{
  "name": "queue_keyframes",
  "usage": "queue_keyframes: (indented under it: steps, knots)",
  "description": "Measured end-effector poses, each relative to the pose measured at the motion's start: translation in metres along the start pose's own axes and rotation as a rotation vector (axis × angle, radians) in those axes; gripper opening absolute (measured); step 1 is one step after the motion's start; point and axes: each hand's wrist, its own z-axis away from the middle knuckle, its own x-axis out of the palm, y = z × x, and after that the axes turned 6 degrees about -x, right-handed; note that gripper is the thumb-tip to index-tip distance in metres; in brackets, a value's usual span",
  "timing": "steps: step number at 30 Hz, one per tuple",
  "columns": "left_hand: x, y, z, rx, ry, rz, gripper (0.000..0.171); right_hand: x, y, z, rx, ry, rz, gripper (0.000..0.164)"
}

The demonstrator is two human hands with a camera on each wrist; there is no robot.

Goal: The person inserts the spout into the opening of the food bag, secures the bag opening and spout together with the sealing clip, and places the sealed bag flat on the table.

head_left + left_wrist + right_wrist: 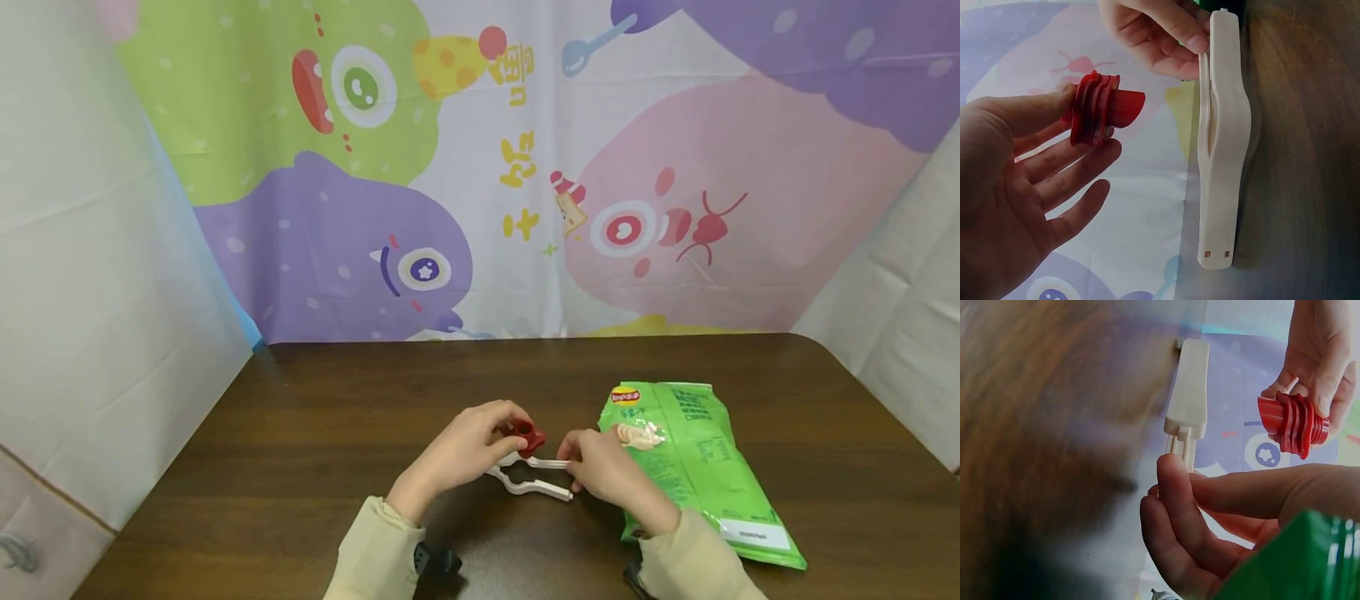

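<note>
My left hand pinches a red ribbed pour spout between thumb and fingers, with its slanted tube pointing away from the palm in the left wrist view. A white bag clip with curved middle sections lies spread in a narrow V, its hinged end beneath the left hand. At the free end of its farther arm, my right hand pinches the clip between thumb and fingers. The clip's nearer arm sticks out loose. In the right wrist view the spout is held apart from the clip.
A green chip bag lies on the dark wooden table, right beside and partly under my right hand. Behind the table hangs a cartoon-printed curtain, with white cloth at the sides.
</note>
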Motion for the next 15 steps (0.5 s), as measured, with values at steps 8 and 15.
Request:
queue_keyframes:
  steps: [8, 15]
  knots:
    - [0.0000, 0.0001, 0.0013, 0.000, -0.001, -0.006, 0.016, 0.0007, 0.0009, 0.0006, -0.014, -0.017, -0.008, 0.015]
    - [0.0000, -0.0002, 0.0010, -0.004, -0.002, -0.010, 0.016, 0.0018, 0.0020, -0.0001, -0.004, -0.021, -0.016, 0.013]
